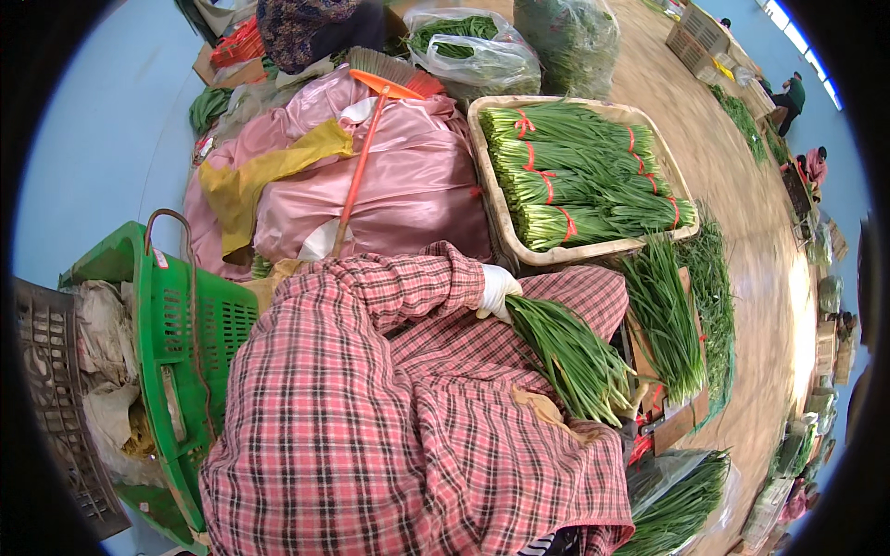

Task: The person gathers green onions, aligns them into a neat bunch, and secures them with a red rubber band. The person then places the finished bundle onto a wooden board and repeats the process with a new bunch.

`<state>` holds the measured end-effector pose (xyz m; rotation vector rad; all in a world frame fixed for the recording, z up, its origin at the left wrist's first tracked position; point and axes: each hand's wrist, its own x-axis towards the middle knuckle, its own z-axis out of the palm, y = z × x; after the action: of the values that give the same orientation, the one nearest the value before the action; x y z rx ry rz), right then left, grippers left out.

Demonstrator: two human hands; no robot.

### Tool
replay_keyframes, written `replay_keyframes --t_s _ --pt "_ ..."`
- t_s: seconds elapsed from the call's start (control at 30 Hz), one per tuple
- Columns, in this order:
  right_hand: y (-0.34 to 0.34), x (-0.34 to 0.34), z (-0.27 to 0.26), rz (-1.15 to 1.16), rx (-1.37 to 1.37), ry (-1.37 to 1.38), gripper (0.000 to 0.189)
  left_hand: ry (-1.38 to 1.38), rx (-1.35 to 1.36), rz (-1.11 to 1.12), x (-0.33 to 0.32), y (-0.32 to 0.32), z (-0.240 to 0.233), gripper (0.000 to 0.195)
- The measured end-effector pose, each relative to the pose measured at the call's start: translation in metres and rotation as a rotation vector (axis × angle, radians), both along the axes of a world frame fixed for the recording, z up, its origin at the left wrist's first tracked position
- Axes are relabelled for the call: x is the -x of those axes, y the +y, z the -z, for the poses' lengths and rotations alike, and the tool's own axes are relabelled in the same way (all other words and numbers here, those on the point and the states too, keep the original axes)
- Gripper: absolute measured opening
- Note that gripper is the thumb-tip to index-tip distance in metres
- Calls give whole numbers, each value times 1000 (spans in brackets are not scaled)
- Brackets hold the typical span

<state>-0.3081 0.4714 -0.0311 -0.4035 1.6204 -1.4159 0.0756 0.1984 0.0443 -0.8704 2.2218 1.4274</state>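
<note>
My left hand (pixel 499 292), in a white glove, is closed around the leafy end of a loose bunch of garlic chives (pixel 570 354). The bunch slants across the front of my plaid clothing, its pale cut ends toward the lower right. My right hand (pixel 638 402) is by those pale ends, mostly hidden behind the sleeve and the chives; its grip cannot be made out. Just beyond, another bunch of chives (pixel 664 320) lies on a brown board (pixel 685 420). Red ties (pixel 641 448) hang beside the board near my right hand.
A cream plastic crate (pixel 591 258) holds several chive bunches bound with red ties. A red-handled broom (pixel 361 167) leans over pink satin cloth (pixel 417 187). Behind me stands a green basket (pixel 208 306). More chives (pixel 674 500) lie in plastic; people work farther off.
</note>
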Motion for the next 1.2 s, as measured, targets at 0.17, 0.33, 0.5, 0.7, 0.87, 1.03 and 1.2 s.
replay_keyframes --t_s 0.17,0.33,0.5,0.7,0.87,1.03,1.2 --pt "-18 -6 -27 -122 346 -216 63 158 -142 -160 3 -10 -10 35" --pt "1 12 -64 -122 641 -291 63 133 -241 -69 18 4 -1 36" --pt "57 37 -120 -241 1055 -316 55 -21 -213 -184 18 7 -9 61" --pt "56 -34 -146 304 334 303 33 -33 -199 -188 15 5 -12 83" --pt "16 -57 -148 60 75 845 38 -50 -192 -181 19 5 -17 75" --pt "-32 -53 -146 -187 -195 1341 50 -28 -226 -235 19 6 -26 64" --pt "-75 -63 -121 -499 -530 944 54 50 -274 -272 16 4 -18 45"
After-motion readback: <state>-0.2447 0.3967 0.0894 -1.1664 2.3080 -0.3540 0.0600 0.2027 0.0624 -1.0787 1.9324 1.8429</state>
